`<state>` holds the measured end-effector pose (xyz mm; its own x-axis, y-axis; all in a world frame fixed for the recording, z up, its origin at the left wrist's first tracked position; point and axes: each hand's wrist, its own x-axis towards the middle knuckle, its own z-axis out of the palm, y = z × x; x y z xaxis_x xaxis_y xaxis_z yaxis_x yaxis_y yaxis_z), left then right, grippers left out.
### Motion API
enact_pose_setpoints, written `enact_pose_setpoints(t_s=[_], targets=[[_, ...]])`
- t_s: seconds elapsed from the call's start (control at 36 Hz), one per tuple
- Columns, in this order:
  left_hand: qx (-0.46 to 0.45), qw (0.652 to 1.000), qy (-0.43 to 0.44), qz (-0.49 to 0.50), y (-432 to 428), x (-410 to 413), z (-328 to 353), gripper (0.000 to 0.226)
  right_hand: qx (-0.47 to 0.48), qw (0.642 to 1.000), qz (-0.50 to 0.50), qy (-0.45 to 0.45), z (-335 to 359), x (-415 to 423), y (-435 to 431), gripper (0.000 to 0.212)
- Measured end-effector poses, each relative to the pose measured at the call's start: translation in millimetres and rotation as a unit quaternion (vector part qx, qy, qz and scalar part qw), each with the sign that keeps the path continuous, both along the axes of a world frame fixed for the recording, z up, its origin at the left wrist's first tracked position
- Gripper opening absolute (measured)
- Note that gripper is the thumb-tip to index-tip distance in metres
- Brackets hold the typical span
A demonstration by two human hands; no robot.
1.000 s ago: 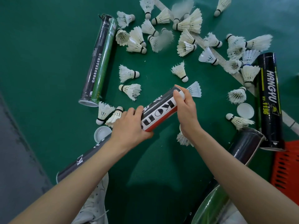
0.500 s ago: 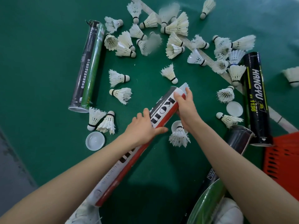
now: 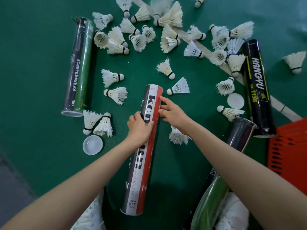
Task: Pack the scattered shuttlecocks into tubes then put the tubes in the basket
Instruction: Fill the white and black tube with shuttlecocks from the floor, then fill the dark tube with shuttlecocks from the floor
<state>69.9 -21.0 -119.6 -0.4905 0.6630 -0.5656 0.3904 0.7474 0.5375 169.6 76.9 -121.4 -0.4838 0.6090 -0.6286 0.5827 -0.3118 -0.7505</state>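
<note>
Your left hand [image 3: 139, 128] covers the middle letters on the red tube [image 3: 149, 163]. Your right wrist [image 3: 184, 127] hides half of one shuttlecock [image 3: 177, 138]. The basket [image 3: 289, 146] runs off the right edge, and the lower green tube [image 3: 211, 201] and your shoes [image 3: 89, 219] run off the bottom. The top shuttlecock [image 3: 159, 4] is blurred.

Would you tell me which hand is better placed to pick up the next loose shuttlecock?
Probably right: the right hand is open near the white feather shuttlecock, while the left hand grips the red, white and black cardboard tube.
</note>
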Motion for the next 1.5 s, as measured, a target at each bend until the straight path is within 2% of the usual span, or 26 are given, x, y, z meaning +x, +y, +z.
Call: enact_pose_setpoints(t_s=[0.08, 0.17, 0.22, 0.31, 0.42, 0.56, 0.69, 0.83, 0.94, 1.03, 1.11, 1.19, 1.28, 1.36, 1.5], targets=[[0.053, 0.977, 0.164, -0.123, -9, 6, -1, 0.064, 0.025, 0.999, -0.002, -0.037, 2, 7, 0, 0.038], [0.105, 0.910, 0.295, -0.271, -13, 10, -5, 0.052, 0.059, 0.997, -0.018, -0.055, 9, 20, 5, 0.033], [0.125, 0.870, 0.337, -0.339, -9, 13, -2, 0.040, 0.111, 0.991, -0.035, -0.067, 17, 35, 13, 0.033], [0.086, 0.845, 0.303, -0.432, 5, 27, 16, 0.035, 0.201, 0.971, -0.043, -0.119, 28, 65, 26, 0.033], [0.048, 0.852, 0.225, -0.471, 24, 53, 32, 0.036, 0.263, 0.940, -0.067, -0.209, 28, 111, 43, 0.034], [0.041, 0.810, 0.240, -0.534, 31, 92, 38, 0.033, 0.275, 0.900, -0.105, -0.321, 28, 152, 47, 0.044], [0.000, 0.790, 0.245, -0.563, 36, 114, 39, 0.035, 0.270, 0.874, -0.126, -0.385, 21, 174, 35, 0.058], [-0.017, 0.815, 0.216, -0.538, 43, 117, 36, 0.034, 0.229, 0.887, -0.169, -0.364, 12, 178, 28, 0.074], [-0.023, 0.845, 0.187, -0.501, 45, 113, 28, 0.036, 0.274, 0.890, -0.120, -0.343, 3, 178, 18, 0.074], [-0.032, 0.858, 0.169, -0.484, 44, 112, 24, 0.037, 0.297, 0.893, -0.123, -0.315, 1, 178, 15, 0.075], [-0.022, 0.869, 0.157, -0.468, 41, 112, 23, 0.038, 0.282, 0.898, -0.199, -0.272, 1, 176, 16, 0.081], [0.001, 0.883, 0.150, -0.446, 39, 113, 22, 0.037, 0.210, 0.906, -0.262, -0.257, -2, 174, 15, 0.091], [0.027, 0.892, 0.147, -0.428, 36, 115, 19, 0.039, 0.186, 0.918, -0.221, -0.272, -5, 174, 12, 0.093], [0.063, 0.902, 0.123, -0.409, 31, 120, 18, 0.043, 0.206, 0.927, -0.175, -0.259, -1, 171, 12, 0.083], [0.094, 0.932, -0.007, -0.350, 25, 129, 27, 0.058, 0.292, 0.923, -0.138, -0.207, 26, 149, 22, 0.075]])
